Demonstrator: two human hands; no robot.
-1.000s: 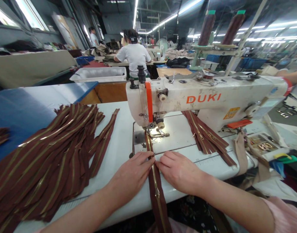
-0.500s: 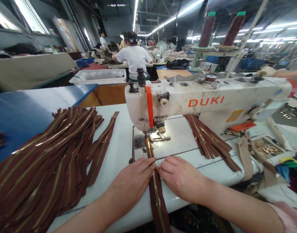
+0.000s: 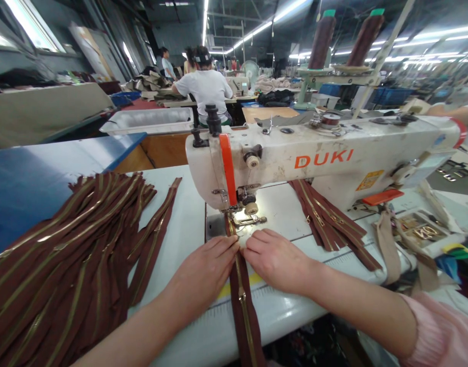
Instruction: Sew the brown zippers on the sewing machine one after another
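A brown zipper strip (image 3: 242, 300) with gold teeth runs from under the needle area of the white sewing machine (image 3: 272, 153) down over the table's front edge. My left hand (image 3: 205, 267) pinches its left edge, just in front of the presser foot. On the opposite edge, my right hand (image 3: 277, 261) is closed with its fingertips on the strip. The two hands almost touch. Below them the gold slider shows on the strip. The fingertips partly cover the zipper.
Many brown zippers (image 3: 77, 255) lie heaped at the left. More zippers (image 3: 325, 214) lie under the machine arm. A tray of metal parts (image 3: 420, 229) sits at the right. Two thread cones (image 3: 322, 40) stand behind; a person in white (image 3: 207, 94) sits ahead.
Both hands have moved forward with the zipper, closer to the presser foot. The slider has shifted up toward the machine. The view has shifted slightly.
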